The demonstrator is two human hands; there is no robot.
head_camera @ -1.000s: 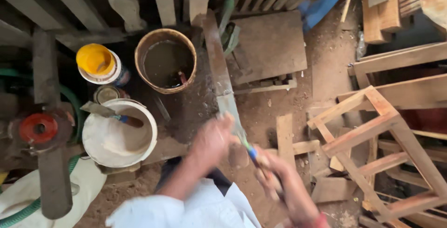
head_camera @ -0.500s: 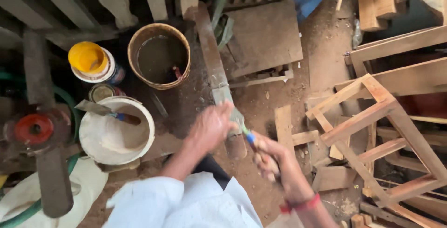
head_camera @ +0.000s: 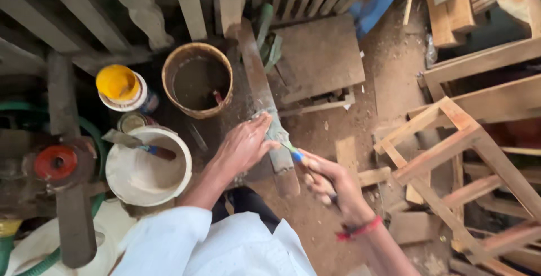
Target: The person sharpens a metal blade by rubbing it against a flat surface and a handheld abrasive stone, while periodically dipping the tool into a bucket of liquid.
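Left hand (head_camera: pixel 243 146) flat on wooden plank (head_camera: pixel 256 79) (grip released), right hand (head_camera: pixel 327 179) – grip clenching blue-handled brush (head_camera: pixel 288 147)

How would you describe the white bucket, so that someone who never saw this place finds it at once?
Start at the long plank that the left hand presses on. Left of that hand, on the floor, stands the white bucket. Unlike the brown bucket behind it, it holds pale paste, and a putty knife lies across its rim.
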